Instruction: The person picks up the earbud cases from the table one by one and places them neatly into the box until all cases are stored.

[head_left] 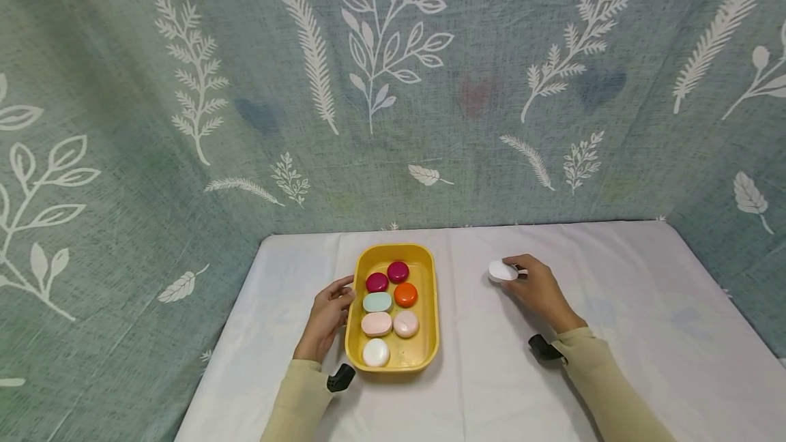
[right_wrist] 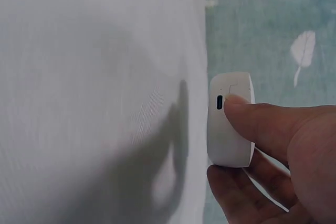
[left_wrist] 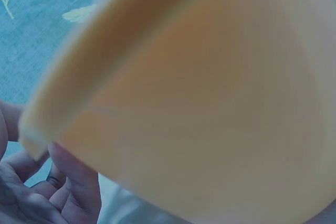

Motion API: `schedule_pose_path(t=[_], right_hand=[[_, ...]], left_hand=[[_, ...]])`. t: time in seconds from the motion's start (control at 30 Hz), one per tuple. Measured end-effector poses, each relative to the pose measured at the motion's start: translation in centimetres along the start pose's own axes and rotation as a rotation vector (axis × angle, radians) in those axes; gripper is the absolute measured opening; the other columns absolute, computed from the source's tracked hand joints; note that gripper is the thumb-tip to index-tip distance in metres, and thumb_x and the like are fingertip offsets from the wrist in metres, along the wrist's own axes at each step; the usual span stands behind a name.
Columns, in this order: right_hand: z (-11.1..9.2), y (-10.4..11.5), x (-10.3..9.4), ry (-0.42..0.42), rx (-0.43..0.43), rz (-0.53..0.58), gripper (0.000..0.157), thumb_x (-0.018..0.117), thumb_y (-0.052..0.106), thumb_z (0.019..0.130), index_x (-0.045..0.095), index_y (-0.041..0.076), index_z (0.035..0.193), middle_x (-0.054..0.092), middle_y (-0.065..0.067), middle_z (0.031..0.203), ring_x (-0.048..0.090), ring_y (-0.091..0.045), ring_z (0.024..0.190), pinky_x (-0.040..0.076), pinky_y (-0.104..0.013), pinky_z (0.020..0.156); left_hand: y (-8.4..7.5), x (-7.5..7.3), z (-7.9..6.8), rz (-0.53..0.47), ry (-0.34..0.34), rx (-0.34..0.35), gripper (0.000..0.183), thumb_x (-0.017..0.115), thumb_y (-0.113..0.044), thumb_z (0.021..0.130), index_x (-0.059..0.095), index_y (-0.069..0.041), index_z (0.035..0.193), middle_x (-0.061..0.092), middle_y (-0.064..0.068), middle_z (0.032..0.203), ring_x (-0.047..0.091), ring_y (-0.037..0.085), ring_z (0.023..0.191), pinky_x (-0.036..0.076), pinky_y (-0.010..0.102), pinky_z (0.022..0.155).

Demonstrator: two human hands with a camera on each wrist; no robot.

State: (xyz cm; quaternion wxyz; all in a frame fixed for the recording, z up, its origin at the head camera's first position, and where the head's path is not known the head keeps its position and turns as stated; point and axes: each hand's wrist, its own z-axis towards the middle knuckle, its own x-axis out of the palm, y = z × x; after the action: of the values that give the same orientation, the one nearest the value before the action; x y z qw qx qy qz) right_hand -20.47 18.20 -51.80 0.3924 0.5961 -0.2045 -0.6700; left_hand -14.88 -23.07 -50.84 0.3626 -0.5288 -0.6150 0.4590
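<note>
On the white cloth, a yellow tray [head_left: 424,353] holds several rounded, glossy, soap-like pieces: two dark red, one orange [head_left: 405,295], one mint [head_left: 377,302], two pale pink and one white [head_left: 376,352]. My left hand [head_left: 328,318] pinches the tray's left rim, with the thumb low against its outer side in the left wrist view. To the right of the tray, my right hand [head_left: 540,290] grips a small white rounded case [right_wrist: 229,129] between thumb and fingers. A dark slot like a charging port shows on the case's side, close over the cloth.
White cloth [head_left: 473,360] covers the table, and a green-grey curtain with a leaf print [head_left: 430,121] hangs behind it and at both sides. A dark wrist camera [head_left: 341,378] sits by each sleeve cuff.
</note>
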Motion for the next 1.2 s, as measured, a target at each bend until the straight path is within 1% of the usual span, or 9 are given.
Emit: schedule_pose_path(t=[0.13, 0.3, 0.5, 0.8, 1.0, 1.2], right_hand=[[-0.3, 1.2, 0.5, 0.015, -0.038, 0.016, 0.045, 0.078, -0.013, 0.087, 0.064, -0.012, 0.129, 0.064, -0.030, 0.127, 0.062, -0.047, 0.119, 0.057, -0.053, 0.097], [-0.5, 2.7, 1.3, 0.018, -0.111, 0.024, 0.046, 0.081, -0.014, 0.084, 0.067, -0.009, 0.127, 0.066, -0.025, 0.125, 0.064, -0.044, 0.117, 0.059, -0.050, 0.094], [-0.8, 5.1, 2.2, 0.024, -0.178, 0.043, 0.047, 0.084, -0.014, 0.081, 0.069, -0.006, 0.124, 0.068, -0.021, 0.123, 0.066, -0.040, 0.115, 0.060, -0.047, 0.092], [-1.3, 8.1, 3.4, 0.105, -0.237, 0.118, 0.048, 0.085, -0.015, 0.079, 0.071, -0.001, 0.123, 0.069, -0.014, 0.123, 0.067, -0.033, 0.115, 0.060, -0.040, 0.093], [-1.4, 9.6, 4.1, 0.147, -0.260, 0.151, 0.048, 0.084, -0.015, 0.080, 0.071, -0.001, 0.124, 0.069, -0.013, 0.123, 0.068, -0.032, 0.114, 0.060, -0.041, 0.094], [-1.4, 10.9, 4.7, 0.202, -0.291, 0.163, 0.046, 0.084, -0.012, 0.082, 0.070, -0.001, 0.125, 0.069, -0.013, 0.124, 0.067, -0.031, 0.114, 0.060, -0.041, 0.094]], left_hand=[[-0.1, -0.1, -0.1, 0.001, 0.010, 0.003, 0.041, 0.058, -0.011, 0.108, 0.058, -0.005, 0.149, 0.055, 0.008, 0.111, 0.053, 0.014, 0.073, 0.049, 0.023, 0.060], [-0.1, -0.1, -0.1, 0.003, 0.014, 0.004, 0.043, 0.057, -0.013, 0.109, 0.055, -0.005, 0.151, 0.055, 0.007, 0.113, 0.053, 0.013, 0.076, 0.048, 0.023, 0.060], [0.0, -0.1, -0.1, -0.001, 0.014, 0.003, 0.043, 0.058, -0.013, 0.109, 0.055, -0.004, 0.151, 0.055, 0.008, 0.113, 0.053, 0.013, 0.075, 0.049, 0.023, 0.060], [0.0, -0.1, -0.3, -0.017, 0.025, 0.015, 0.042, 0.058, -0.011, 0.109, 0.056, -0.005, 0.150, 0.054, 0.009, 0.112, 0.053, 0.013, 0.073, 0.049, 0.022, 0.059], [-0.1, 0.0, -0.3, -0.020, 0.019, 0.005, 0.041, 0.059, -0.010, 0.108, 0.058, -0.005, 0.149, 0.055, 0.009, 0.111, 0.053, 0.012, 0.072, 0.050, 0.022, 0.059], [-0.1, 0.0, -0.1, -0.024, 0.014, -0.004, 0.041, 0.060, -0.009, 0.107, 0.058, -0.005, 0.148, 0.055, 0.008, 0.111, 0.053, 0.012, 0.071, 0.049, 0.022, 0.058]])
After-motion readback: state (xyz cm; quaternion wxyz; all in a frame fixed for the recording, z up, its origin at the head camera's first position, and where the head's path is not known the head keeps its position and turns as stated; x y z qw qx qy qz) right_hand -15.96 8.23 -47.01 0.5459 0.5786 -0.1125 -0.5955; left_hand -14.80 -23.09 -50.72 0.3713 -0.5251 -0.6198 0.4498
